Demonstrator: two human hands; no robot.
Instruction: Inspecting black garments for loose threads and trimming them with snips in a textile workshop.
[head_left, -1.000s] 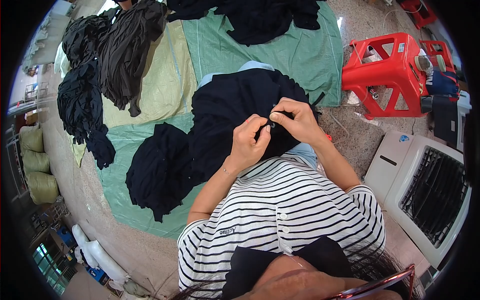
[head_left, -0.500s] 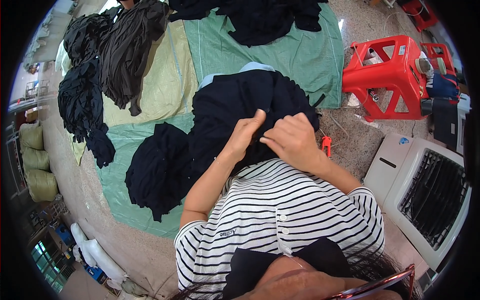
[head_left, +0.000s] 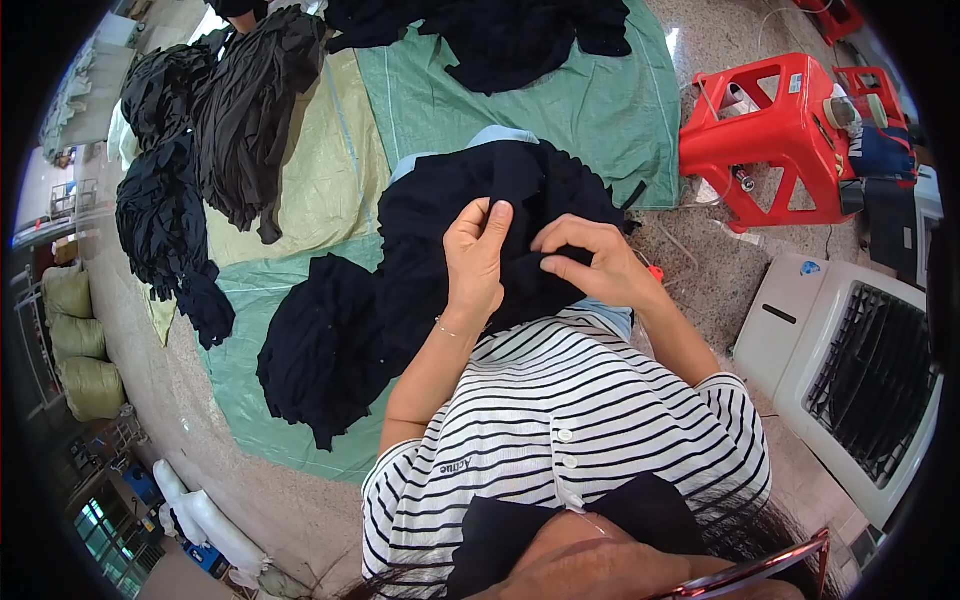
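Observation:
Across my lap is spread a heap of dark navy cloth (head_left: 430,215), apparently garments or garment pieces. My left hand (head_left: 476,255) is closed on a fold of it, thumb pressed against the bent fingers. Just to its right, my right hand (head_left: 598,262) is at the cloth with curled fingers; its thumb and forefinger stand a little apart, with dark fabric behind the gap. Light blue fabric (head_left: 505,134) shows past the far edge of the heap. A second navy bundle (head_left: 322,350) lies to the left, touching the heap.
Green sheeting (head_left: 520,110) and yellowish sheeting (head_left: 335,150) cover the floor, with dark cloth piles (head_left: 250,120) at the far left. A red stool (head_left: 770,150) bearing jars stands at right. Nearer is a white air cooler (head_left: 840,370). A person's arm (head_left: 243,20) shows at the far left.
My left hand has turned more upright and risen slightly. My right hand's thumb and forefinger have parted, and it has shifted slightly. The orange-red tool at right is now mostly hidden behind my right arm.

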